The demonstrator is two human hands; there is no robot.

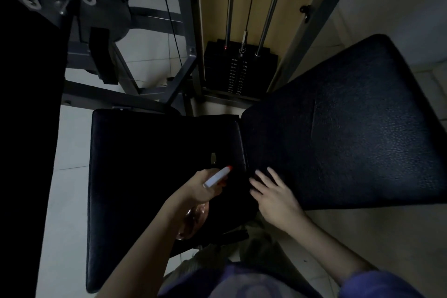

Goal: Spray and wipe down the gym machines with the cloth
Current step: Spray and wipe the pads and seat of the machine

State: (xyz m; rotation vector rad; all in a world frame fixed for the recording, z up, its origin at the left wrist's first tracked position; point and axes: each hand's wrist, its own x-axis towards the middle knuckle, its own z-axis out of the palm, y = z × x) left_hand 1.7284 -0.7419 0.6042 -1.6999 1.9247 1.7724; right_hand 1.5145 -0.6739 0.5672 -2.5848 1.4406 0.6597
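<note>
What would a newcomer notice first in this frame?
The spray bottle with its white head and red tip, gripped by the left hand over the black seat pad, lower centre. Beside it the right hand rests, fingers spread, on the large back pad at right. The weight stack stands at top centre.

Overall level: dim, underexposed throughout.
Light source: none in view; brightest areas are the floor tiles (70, 143) at left and the yellow panel (214, 19) at far centre.
Deep shadow: seat pad (150, 176) near black, grain barely visible; far-left edge fully black.
Sheen: back pad (362, 128) at right carries a faint bluish highlight on its grain.
Glare: thin bright lines along the guide rods (272, 5).
Blur: left hand (200, 186) and spray bottle (216, 176) soft-edged; weight stack (238, 72) labels unreadable.
Distortion: frame bars (312, 24) lean and bow toward the edges.
</note>
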